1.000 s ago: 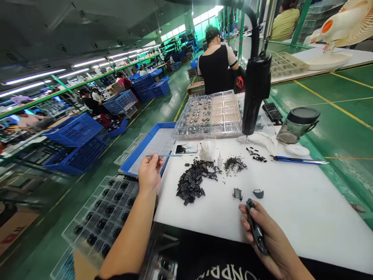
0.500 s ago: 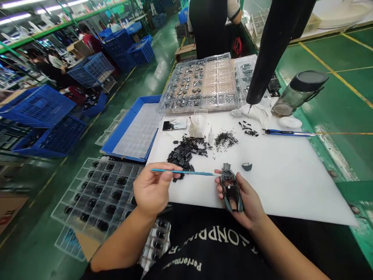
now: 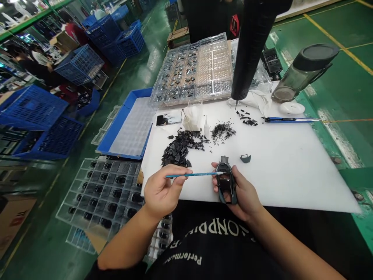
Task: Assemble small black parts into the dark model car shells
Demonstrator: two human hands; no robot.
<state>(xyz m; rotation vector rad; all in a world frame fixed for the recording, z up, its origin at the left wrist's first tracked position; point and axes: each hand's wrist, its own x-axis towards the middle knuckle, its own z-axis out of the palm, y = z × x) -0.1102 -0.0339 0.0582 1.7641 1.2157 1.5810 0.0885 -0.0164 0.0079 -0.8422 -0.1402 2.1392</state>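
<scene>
Between the thumb and fingers of my left hand [image 3: 164, 190] is a thin blue brush [image 3: 192, 174]. Its pale tip reaches the upper part of a dark toy car body [image 3: 226, 184]; whether it touches cannot be made out. My right hand [image 3: 244, 190] is closed around that car body, which has an open middle. Beyond it on the white board [image 3: 279, 167] lies a small dark curved part [image 3: 245, 158]. A heap of flat black pieces [image 3: 177, 149] and a scatter of tiny black parts [image 3: 223, 131] lie farther back, beside a small white bottle [image 3: 206, 128].
A black powered screwdriver [image 3: 247, 58] hangs over the board. Clear compartment trays [image 3: 201, 70] stand at the back, a blue tray [image 3: 125, 124] and a tray of dark parts [image 3: 101, 190] at left. A bottle [image 3: 303, 72] and a blue knife [image 3: 288, 120] are at right.
My left hand has moved right, bringing the brush tip from the car body's edge to over its upper part. My right hand still holds the car body. The camera view has shifted slightly.
</scene>
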